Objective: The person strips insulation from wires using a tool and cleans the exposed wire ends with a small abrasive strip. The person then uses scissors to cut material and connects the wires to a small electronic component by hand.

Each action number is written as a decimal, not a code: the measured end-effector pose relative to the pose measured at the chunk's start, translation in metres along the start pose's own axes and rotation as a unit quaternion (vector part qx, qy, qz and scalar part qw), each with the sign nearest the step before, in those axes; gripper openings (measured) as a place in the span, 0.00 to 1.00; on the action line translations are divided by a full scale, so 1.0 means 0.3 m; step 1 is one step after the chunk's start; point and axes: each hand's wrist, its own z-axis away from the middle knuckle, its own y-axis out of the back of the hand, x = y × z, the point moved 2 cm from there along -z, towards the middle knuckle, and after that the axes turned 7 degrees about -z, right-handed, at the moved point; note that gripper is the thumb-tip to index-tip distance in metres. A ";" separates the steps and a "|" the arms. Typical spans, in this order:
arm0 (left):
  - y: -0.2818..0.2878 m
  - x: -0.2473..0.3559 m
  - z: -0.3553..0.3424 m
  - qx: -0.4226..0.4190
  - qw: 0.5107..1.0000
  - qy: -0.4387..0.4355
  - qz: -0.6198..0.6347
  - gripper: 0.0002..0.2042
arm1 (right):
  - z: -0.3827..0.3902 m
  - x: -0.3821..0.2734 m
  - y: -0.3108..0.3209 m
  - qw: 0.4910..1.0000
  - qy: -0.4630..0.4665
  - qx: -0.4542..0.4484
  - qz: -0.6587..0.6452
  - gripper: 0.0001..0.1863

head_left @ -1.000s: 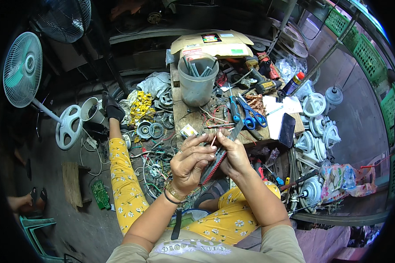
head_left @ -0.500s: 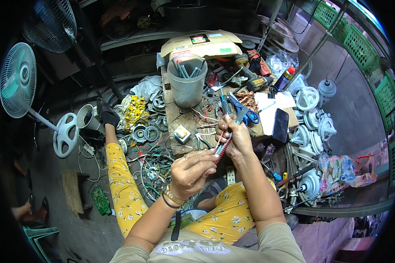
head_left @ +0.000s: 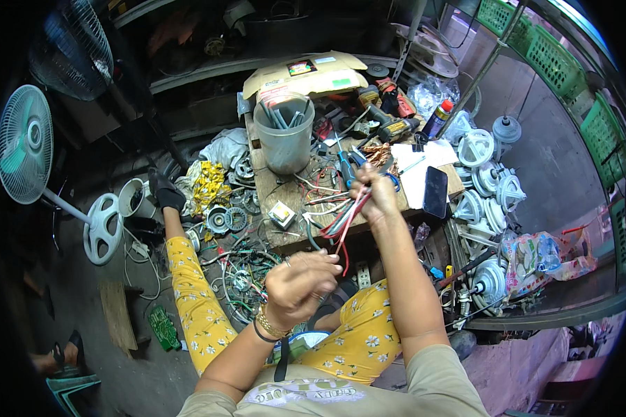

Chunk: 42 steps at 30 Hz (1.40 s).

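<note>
My right hand (head_left: 377,199), closed, grips a bundle of thin wires (head_left: 355,208) in red, white and dark grey above the front edge of the wooden worktable (head_left: 278,238). The wires fan out and hang down from the fist. Just below and left of their lower ends is my left hand (head_left: 302,283), fingers curled in. Whatever its fingers pinch is hidden. Beyond my right fist, a blue-handled screwdriver (head_left: 346,169) and blue-handled scissors (head_left: 395,182) lie on the table. A small white-and-yellow boxy part (head_left: 282,215) sits to the left.
A cloudy plastic bucket (head_left: 285,142) with grey strips stands on the table. Paper (head_left: 414,184), a phone (head_left: 435,192), power drills (head_left: 400,129) and a spray can (head_left: 438,119) lie to the right. Tangled wires (head_left: 243,285) cover the floor below. A white fan (head_left: 26,142) stands left.
The wires, held close together between both hands before, now hang loose and spread from my right fist. My left hand has drawn down and away from the right. The view has shifted slightly.
</note>
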 end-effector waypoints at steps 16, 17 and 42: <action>0.092 -0.226 -0.031 0.176 0.549 0.415 0.704 0.20 | 0.309 0.125 -0.262 0.684 0.293 -0.292 0.601 0.06; 0.102 -0.233 -0.024 0.172 0.542 0.440 0.695 0.20 | 0.322 0.145 -0.261 0.643 0.288 -0.298 0.644 0.06; 0.786 0.029 -0.001 0.275 0.819 0.392 0.316 0.18 | 0.248 -0.104 -0.062 0.735 0.168 -0.193 0.628 0.05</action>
